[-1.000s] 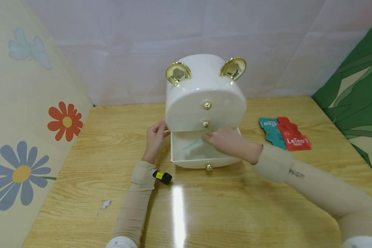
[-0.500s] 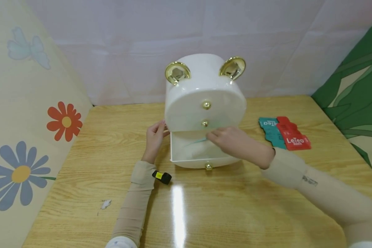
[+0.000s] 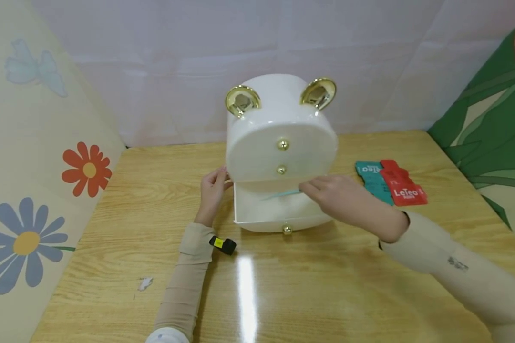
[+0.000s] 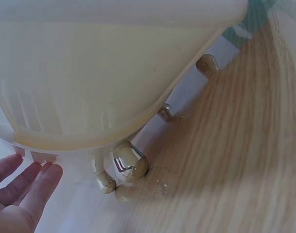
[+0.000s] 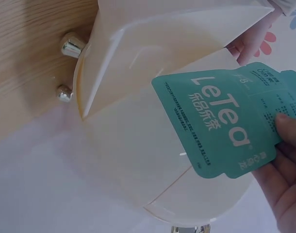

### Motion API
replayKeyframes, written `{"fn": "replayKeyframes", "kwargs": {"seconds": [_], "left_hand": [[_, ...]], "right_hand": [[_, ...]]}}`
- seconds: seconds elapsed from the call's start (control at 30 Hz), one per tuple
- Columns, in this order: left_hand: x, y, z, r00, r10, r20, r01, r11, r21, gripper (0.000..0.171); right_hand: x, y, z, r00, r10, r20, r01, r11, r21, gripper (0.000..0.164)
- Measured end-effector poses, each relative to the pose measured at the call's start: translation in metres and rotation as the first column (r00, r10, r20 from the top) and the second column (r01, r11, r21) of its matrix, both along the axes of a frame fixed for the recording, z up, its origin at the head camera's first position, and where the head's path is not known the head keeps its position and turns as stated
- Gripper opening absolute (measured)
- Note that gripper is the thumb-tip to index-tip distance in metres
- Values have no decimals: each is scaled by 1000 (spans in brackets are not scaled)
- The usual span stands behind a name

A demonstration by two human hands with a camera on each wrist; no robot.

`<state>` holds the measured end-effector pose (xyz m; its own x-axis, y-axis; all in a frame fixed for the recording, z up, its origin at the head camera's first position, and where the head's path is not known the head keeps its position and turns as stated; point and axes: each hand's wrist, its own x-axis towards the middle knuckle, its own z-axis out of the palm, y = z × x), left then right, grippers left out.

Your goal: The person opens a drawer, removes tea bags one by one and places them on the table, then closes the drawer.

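Note:
A white rounded storage box [image 3: 257,152] with gold ears and gold knobs stands on the table, its bottom drawer [image 3: 249,209] pulled out. My right hand [image 3: 339,200] pinches a flat teal LeTea sachet [image 5: 211,121] by one end, thumb on its face. In the head view the sachet appears nearly edge-on, a thin teal strip over the drawer. My left hand [image 3: 212,195] is at the box's left side. In the left wrist view its fingers [image 4: 46,182] extend loosely, with fingertips right at the white plastic edge.
On the table to the right lie another teal sachet [image 3: 371,178] and a red LeTea sachet [image 3: 405,186], partly overlapping. A black device with a yellow label [image 3: 223,244] sits at the left wrist. A pale curtain [image 3: 176,95] hangs behind the box.
My right hand has moved rightward with the teal sachet, from over the drawer's middle toward its right side. The left hand keeps its place at the box.

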<state>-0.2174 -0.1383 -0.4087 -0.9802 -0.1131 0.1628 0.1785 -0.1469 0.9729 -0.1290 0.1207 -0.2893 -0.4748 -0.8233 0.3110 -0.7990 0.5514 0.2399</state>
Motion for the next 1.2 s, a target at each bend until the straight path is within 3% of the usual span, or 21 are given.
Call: {"fn": "replayKeyframes", "kwargs": {"seconds": [0.5, 0.67, 0.97, 1.03, 1.07, 1.2], "left_hand": [[0, -1, 0, 1000, -1, 15, 0, 1000, 18, 31], [0, 0, 0, 1000, -8, 6, 7, 1000, 27, 31], [1, 1, 1, 1000, 7, 15, -7, 1000, 27, 31], [1, 1, 1, 1000, 8, 10, -8, 999, 31, 31], [1, 1, 1, 1000, 8, 8, -9, 999, 32, 31], [0, 1, 0, 1000, 8, 5, -8, 1000, 28, 32]], "right_hand": [[7, 19, -4, 999, 7, -42, -11, 994, -109, 27], [11, 31, -8, 1000, -9, -29, 5, 989, -149, 33], [17, 58, -12, 994, -60, -87, 37, 970, -242, 34], [18, 66, -13, 992, -79, -100, 52, 967, -250, 15], [18, 69, -14, 989, -94, -113, 63, 967, -249, 13], [18, 87, -15, 981, -160, -110, 127, 957, -261, 63]]}}
